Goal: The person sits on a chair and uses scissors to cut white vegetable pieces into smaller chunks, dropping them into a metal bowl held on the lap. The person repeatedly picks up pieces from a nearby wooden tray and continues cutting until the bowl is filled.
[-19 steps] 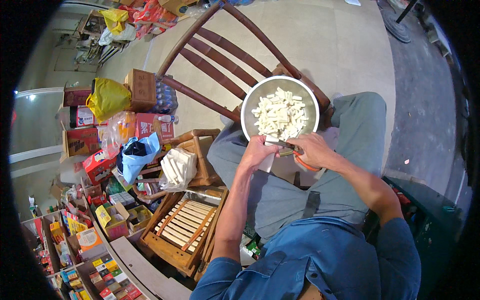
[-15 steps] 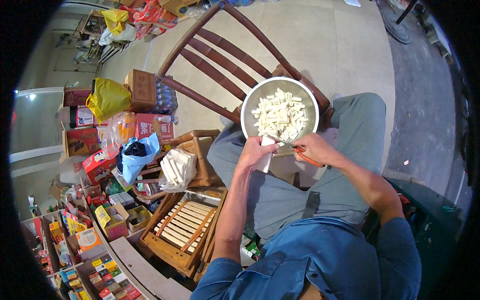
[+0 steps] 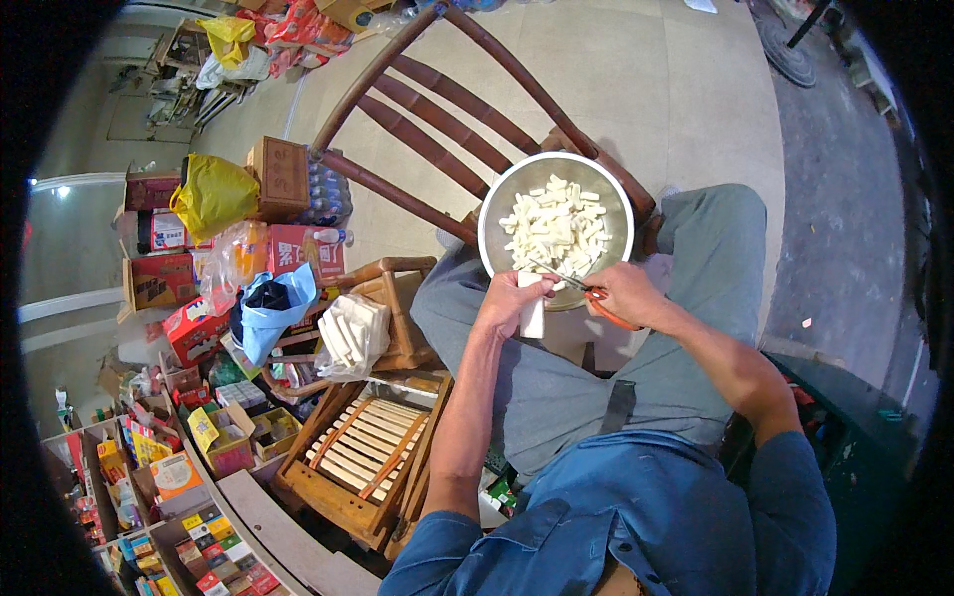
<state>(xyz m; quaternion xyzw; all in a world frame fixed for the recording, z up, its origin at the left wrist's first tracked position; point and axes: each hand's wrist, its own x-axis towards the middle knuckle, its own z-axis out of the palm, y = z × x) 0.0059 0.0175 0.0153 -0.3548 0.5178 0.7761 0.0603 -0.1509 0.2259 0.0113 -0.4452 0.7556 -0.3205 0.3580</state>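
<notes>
Over the near rim of a round metal bowl (image 3: 489,217), my left hand (image 3: 505,300) is closed on a flat white slab (image 3: 533,322), whose lower end sticks out below the fingers. My right hand (image 3: 634,292) grips a pair of scissors (image 3: 620,320) by the orange handles. The blades point left, toward the slab's upper end by my left fingers; how far apart they are is too small to tell. Inside the bowl lies a heap of short white cut pieces (image 3: 556,223). The bowl rests on the seat of a brown wooden chair (image 3: 467,149) between my knees.
On my left, a clear plastic bag of more white slabs (image 3: 353,333) sits on a wooden chair (image 3: 407,323). Beside it are a blue bag (image 3: 266,328), stacked cartons (image 3: 164,281) and a folded slatted chair (image 3: 368,447). Shelf boxes (image 3: 224,556) fill the lower left.
My left hand and the slab have shifted slightly right, and the slab hangs more upright. The scissors' blades have tilted a little; the bowl stays in place.
</notes>
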